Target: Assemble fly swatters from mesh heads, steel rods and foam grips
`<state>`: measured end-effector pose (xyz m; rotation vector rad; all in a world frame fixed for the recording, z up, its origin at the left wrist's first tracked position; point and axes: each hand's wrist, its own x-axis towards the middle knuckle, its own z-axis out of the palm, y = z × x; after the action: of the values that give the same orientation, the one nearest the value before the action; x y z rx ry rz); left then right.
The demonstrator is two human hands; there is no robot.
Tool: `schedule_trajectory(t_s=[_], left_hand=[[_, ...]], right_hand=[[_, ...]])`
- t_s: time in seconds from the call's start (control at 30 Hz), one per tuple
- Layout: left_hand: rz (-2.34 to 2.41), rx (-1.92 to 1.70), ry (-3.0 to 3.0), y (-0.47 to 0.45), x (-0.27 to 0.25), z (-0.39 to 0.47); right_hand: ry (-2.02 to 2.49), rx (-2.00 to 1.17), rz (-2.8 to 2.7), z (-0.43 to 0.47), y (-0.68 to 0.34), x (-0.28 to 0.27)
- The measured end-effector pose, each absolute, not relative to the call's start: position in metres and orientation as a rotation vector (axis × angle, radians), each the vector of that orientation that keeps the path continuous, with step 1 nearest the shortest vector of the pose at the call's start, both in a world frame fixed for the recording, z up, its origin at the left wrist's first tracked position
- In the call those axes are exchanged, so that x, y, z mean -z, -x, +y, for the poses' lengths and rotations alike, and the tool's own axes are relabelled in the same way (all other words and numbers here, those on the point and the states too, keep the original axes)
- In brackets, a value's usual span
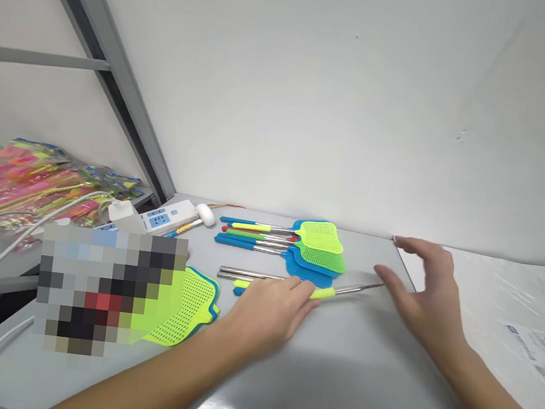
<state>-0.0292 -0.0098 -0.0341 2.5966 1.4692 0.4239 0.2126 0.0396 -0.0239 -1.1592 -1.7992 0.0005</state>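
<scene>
My left hand [273,306] is wrapped around the yellow grip of a fly swatter handle [324,294], whose thin metal rod points right. Near the rod's far end is my right hand [431,301], thumb and fingers spread, with nothing gripped; whether the thumb touches the tip I cannot tell. Behind the left hand lie bare metal rods [249,273], and yellow and blue grip ends [239,290] stick out on its left. Several fly swatters [321,236] in yellow, green and blue are stacked beyond. Loose yellow swatter heads [187,306], with blue beneath, rest on the left.
A power strip [167,217] and a white rounded object [206,214] stand at the back left. Colourful packaged goods [33,184] fill a shelf beside the metal frame [132,96]. White plastic wrapping [498,296] covers the right side. A pixelated patch hides the left table area.
</scene>
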Motion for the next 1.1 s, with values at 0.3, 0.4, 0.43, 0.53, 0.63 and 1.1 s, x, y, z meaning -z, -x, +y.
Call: schedule_trajectory(t_s=[0.3,0.4,0.43,0.53,0.63,1.1], left_hand=[[1.480,-0.444,-2.914,0.025,0.036,-0.011],[1.508,-0.441,-2.933,0.024,0.033,-0.011],[1.514,-0.436,-2.914,0.025,0.032,-0.012],[1.490,-0.350,-2.788,0.028,0.031,-0.014],[1.453,-0.301,-2.602,0.030,0.027,-0.015],[0.739,-0.086,-0.981,0.035,0.020,-0.011]], right_hand=[[1.060,-0.157,-2.678,0.012,-0.179,0.040],[1.160,-0.149,-2.680,0.011,-0.181,0.043],[1.165,-0.102,-2.698,0.011,-0.182,0.043],[1.131,0.124,-2.756,0.010,-0.183,0.046],[1.022,0.346,-2.777,0.013,-0.184,0.050],[0.611,0.729,-2.509,0.020,-0.190,0.039]])
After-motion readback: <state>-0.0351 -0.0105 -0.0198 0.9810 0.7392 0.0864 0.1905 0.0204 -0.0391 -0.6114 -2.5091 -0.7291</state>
